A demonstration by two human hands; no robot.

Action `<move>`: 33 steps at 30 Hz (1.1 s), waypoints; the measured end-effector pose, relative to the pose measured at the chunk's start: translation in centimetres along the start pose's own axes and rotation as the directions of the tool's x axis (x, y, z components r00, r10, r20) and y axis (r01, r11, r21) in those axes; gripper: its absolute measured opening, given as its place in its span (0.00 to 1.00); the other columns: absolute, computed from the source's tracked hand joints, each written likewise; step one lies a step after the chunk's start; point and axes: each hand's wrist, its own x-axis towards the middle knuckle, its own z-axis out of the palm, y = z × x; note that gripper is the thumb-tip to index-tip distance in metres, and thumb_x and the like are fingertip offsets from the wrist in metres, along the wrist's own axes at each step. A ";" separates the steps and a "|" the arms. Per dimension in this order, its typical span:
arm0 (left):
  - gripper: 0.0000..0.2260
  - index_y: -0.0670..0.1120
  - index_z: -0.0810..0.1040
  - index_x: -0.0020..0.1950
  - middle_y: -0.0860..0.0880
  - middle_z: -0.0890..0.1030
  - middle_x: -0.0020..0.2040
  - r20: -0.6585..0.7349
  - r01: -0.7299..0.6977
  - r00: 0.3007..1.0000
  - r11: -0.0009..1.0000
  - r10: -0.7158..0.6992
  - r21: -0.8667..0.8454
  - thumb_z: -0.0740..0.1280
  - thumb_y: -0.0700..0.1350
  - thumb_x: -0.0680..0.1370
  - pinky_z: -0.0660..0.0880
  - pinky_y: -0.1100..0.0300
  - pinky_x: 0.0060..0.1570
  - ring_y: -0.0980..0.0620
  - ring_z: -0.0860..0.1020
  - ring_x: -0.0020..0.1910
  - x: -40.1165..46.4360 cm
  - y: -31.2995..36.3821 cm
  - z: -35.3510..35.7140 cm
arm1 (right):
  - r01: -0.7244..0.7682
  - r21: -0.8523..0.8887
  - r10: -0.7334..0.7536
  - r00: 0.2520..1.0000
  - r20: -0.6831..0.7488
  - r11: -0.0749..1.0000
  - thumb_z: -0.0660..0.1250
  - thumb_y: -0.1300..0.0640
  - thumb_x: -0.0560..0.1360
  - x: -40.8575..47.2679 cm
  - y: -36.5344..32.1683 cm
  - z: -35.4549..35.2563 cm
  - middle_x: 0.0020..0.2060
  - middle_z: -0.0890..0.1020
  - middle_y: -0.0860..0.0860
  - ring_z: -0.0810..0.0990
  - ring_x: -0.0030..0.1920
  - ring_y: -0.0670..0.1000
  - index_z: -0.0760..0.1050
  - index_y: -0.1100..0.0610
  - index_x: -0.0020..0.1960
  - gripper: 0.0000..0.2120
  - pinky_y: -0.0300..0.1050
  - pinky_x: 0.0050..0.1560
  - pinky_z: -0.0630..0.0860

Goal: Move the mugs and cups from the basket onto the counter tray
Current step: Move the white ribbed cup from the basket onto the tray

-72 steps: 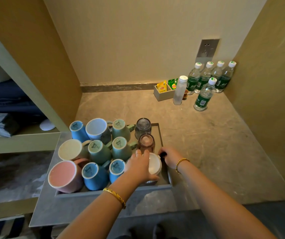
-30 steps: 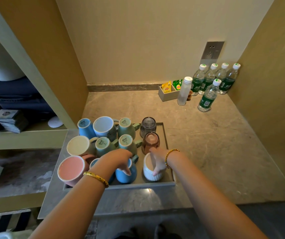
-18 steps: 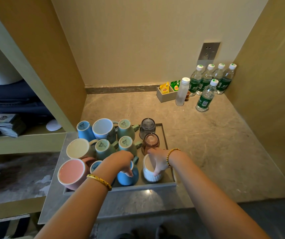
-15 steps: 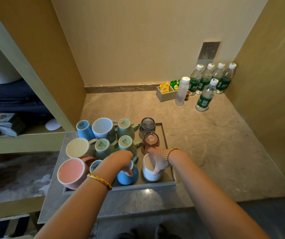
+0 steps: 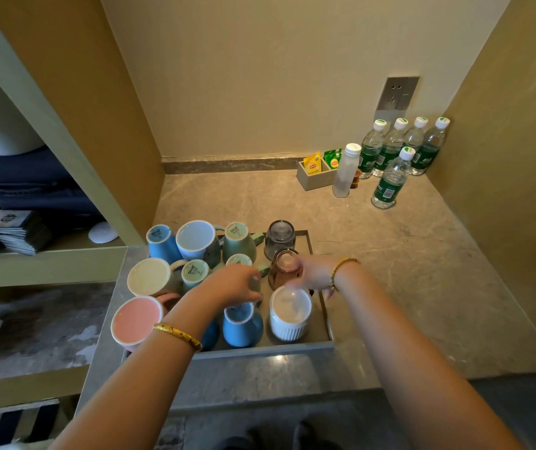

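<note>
Your left hand (image 5: 232,285) curls over a green mug (image 5: 239,262), seemingly gripping it. Your right hand (image 5: 308,274) is motion-blurred beside the amber glass (image 5: 284,269); can't tell if it holds anything. Glossy ceramic mugs stand upside down, packed tight in the grey square-edged tray (image 5: 323,303); a ribbed white cup (image 5: 290,315) sits at its front right. The marble table (image 5: 390,271) has open room to the right. The yellow sachet (image 5: 312,163) reads Lipton.
</note>
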 end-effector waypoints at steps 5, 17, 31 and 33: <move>0.20 0.50 0.68 0.67 0.44 0.69 0.65 -0.274 0.030 0.961 0.980 0.025 0.196 0.66 0.50 0.76 0.71 0.49 0.59 0.43 0.67 0.64 1.2 -0.8 -0.8 | 0.045 -0.097 -0.081 0.911 -0.404 0.994 0.63 0.52 0.77 2.4 -0.3 -1.1 0.63 0.69 0.58 0.72 0.61 0.60 0.60 0.54 0.71 0.25 0.54 0.58 0.73; 0.24 0.50 0.62 0.72 0.41 0.68 0.66 -0.111 0.122 0.988 0.982 -0.106 0.144 0.64 0.50 0.78 0.70 0.48 0.60 0.40 0.72 0.62 3.8 -2.4 0.7 | 0.105 -0.048 -0.114 0.958 -0.262 0.993 0.71 0.52 0.70 5.7 0.6 2.4 0.64 0.69 0.58 0.73 0.61 0.59 0.58 0.55 0.71 0.35 0.48 0.56 0.72; 0.25 0.50 0.61 0.73 0.41 0.68 0.67 -0.159 0.163 0.977 0.979 -0.142 0.125 0.64 0.49 0.78 0.71 0.47 0.61 0.40 0.70 0.64 3.5 -1.9 1.1 | 0.153 0.006 -0.146 0.957 -0.252 0.988 0.74 0.50 0.68 6.0 0.2 2.7 0.67 0.67 0.58 0.70 0.65 0.59 0.57 0.56 0.72 0.39 0.51 0.62 0.71; 0.26 0.51 0.59 0.74 0.42 0.67 0.68 -0.161 0.164 0.977 0.975 -0.140 0.149 0.63 0.50 0.78 0.70 0.47 0.61 0.41 0.69 0.65 3.4 -2.0 1.2 | 0.106 0.021 -0.093 0.940 -0.328 0.994 0.71 0.46 0.70 5.5 0.4 2.6 0.67 0.66 0.58 0.68 0.65 0.59 0.58 0.58 0.71 0.37 0.52 0.62 0.70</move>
